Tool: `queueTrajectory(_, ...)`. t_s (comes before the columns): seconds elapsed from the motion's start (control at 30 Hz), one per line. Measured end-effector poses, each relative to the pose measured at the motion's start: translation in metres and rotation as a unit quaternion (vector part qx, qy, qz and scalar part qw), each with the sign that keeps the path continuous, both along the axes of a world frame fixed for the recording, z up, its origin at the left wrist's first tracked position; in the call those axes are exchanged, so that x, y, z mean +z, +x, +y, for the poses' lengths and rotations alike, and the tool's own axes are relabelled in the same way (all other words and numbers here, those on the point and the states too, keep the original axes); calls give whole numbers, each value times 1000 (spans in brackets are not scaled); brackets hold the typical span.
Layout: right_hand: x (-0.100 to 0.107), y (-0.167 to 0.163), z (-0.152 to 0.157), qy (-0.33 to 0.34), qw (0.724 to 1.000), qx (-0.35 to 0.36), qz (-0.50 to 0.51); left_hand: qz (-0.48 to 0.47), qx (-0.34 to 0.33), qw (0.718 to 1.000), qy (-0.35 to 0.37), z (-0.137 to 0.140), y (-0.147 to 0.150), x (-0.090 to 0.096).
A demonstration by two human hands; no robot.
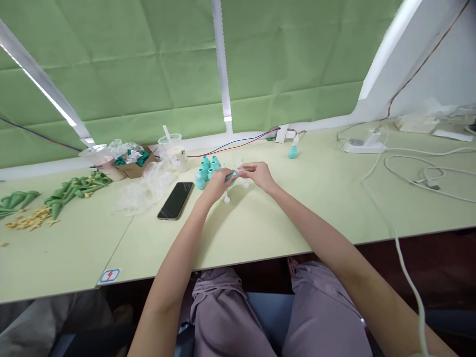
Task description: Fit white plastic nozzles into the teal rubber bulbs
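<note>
My left hand (217, 184) is closed around a small teal bulb-shaped piece (231, 177), mostly covered by the fingers. The fingertips of my right hand (259, 173) pinch a small whitish part at the end of that piece; its exact shape is too small to make out. Just left of my hands stand several teal bulb-shaped pieces (203, 173) with open necks. Small white parts (227, 198) lie on the table beneath and around my hands. Farther back on the right, one teal piece (293, 151) stands upright with a white top.
A black phone (175, 201) lies left of my left arm. Behind it are crumpled clear plastic (147, 186), a cup with a straw (174, 152) and a cardboard box (138, 166). Green pieces (72, 191) lie far left. A power strip (363, 147) and white cables (427, 171) lie right.
</note>
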State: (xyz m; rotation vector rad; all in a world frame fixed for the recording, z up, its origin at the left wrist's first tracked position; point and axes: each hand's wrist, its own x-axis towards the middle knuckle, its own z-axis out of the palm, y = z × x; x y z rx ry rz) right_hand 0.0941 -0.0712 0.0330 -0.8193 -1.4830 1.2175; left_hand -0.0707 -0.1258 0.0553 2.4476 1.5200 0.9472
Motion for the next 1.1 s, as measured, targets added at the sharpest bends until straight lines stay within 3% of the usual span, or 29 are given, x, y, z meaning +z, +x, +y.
queueTrajectory(0.27, 4, -8, -18, 122, 988, -97, 1, 56, 23, 997, 46, -2, -1, 20)
queueTrajectory(0.37, 6, -11, -23, 133, 982, -129, 34, 79, 39, 993, 82, -3, 3, 24)
queueTrajectory(0.5, 11, -14, -28, 131, 975, -159, 79, 122, 111, 980, 110, -6, 18, 30)
queueTrajectory(0.67, 15, -20, -31, 119, 972, -183, 89, 133, 162, 972, 102, -13, 35, 38)
queueTrajectory(0.77, 22, -2, -15, 130, 964, -210, 96, 120, 187, 972, 83, -15, 31, 33)
queueTrajectory(0.87, 28, 35, 14, 150, 926, -318, 138, 51, 195, 978, 53, -7, 12, 19)
queueTrajectory(0.93, 27, 54, 28, 157, 923, -334, 111, -70, 188, 978, 64, 4, -5, 11)
queueTrajectory(1.0, 21, 59, 30, 151, 945, -289, 31, -210, 200, 954, 81, 15, -20, 5)
queueTrajectory(1.1, 13, 44, 12, 175, 956, -184, -149, -283, 170, 939, 94, 23, -34, 3)
